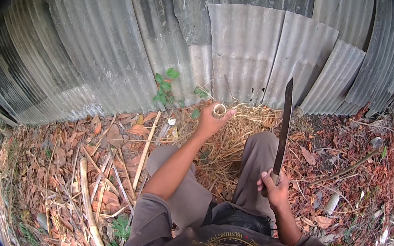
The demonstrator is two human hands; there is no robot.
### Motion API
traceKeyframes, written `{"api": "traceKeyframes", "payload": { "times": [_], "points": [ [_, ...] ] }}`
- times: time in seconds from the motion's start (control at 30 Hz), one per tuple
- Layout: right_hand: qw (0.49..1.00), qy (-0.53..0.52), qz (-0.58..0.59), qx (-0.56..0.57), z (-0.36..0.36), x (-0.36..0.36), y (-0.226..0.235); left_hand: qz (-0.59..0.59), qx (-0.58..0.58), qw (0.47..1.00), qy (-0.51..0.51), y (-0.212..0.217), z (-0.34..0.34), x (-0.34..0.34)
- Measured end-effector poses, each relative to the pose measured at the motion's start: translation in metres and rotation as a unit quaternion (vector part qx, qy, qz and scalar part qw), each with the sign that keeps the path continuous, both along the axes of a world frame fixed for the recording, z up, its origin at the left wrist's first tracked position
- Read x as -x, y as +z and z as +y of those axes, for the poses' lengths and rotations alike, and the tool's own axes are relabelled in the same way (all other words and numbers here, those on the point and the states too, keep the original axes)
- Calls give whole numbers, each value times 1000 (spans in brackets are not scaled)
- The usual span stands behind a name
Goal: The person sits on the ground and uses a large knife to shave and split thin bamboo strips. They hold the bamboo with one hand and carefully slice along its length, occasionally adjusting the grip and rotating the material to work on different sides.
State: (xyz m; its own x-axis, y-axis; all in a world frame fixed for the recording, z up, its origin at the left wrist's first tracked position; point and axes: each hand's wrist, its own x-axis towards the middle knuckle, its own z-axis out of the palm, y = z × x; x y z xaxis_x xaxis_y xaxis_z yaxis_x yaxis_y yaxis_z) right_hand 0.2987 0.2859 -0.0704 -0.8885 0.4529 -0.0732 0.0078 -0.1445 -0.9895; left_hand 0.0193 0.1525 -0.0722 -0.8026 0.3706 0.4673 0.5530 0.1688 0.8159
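Note:
A pale, hollow tube that looks like a piece of bamboo [219, 110] points its open end up at me. My left hand [210, 121] is closed around it, out beyond my knees near the foot of the metal wall. In my right hand [275, 191] is the handle of a machete [285, 129], beside my right knee. Its long dark blade points up and away, apart from the tube. Most of the tube's length is hidden below my left hand. Dry straw [227, 164] lies on the ground between my legs.
A corrugated metal wall [98, 51] stands across the far side. A small green plant [164, 85] grows at its base. Long pale sticks, including a thick bamboo pole [90, 206], lie over dry leaves [67, 140] on the left. A thin branch [345, 169] lies among reddish litter on the right.

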Motion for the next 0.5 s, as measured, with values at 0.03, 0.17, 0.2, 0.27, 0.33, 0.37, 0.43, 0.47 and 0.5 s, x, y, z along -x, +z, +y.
{"api": "traceKeyframes", "payload": {
  "times": [0.03, 0.17, 0.2, 0.27, 0.33, 0.37, 0.43, 0.47, 0.5],
  "points": [
    [1000, 5, 4, -13, 0, -3, 1, 18, -41, 999, -8, -4, -1, 1],
    [998, 34, -24, -46, 0, -11, 9, -10, -69, 997, -28, -8, -8, 2],
    [996, 48, -34, -61, -2, -12, 12, -5, -68, 997, -40, -8, -11, 1],
    [994, 72, -44, -70, -7, -9, 16, 1, -38, 998, -48, -7, -16, -4],
    [987, 99, -59, -112, -16, -3, 18, 13, -37, 998, -59, -7, -19, -10],
    [983, 110, -67, -132, -21, 2, 19, 21, -36, 997, -64, -6, -19, -11],
    [984, 116, -50, -127, -33, 11, 19, 7, -61, 997, -50, -6, -18, -15],
    [982, 128, -45, -135, -38, 15, 19, 13, -82, 996, -37, -6, -18, -18],
    [979, 141, -46, -140, -42, 18, 19, 10, -97, 995, -27, -5, -17, -19]
  ]
}}
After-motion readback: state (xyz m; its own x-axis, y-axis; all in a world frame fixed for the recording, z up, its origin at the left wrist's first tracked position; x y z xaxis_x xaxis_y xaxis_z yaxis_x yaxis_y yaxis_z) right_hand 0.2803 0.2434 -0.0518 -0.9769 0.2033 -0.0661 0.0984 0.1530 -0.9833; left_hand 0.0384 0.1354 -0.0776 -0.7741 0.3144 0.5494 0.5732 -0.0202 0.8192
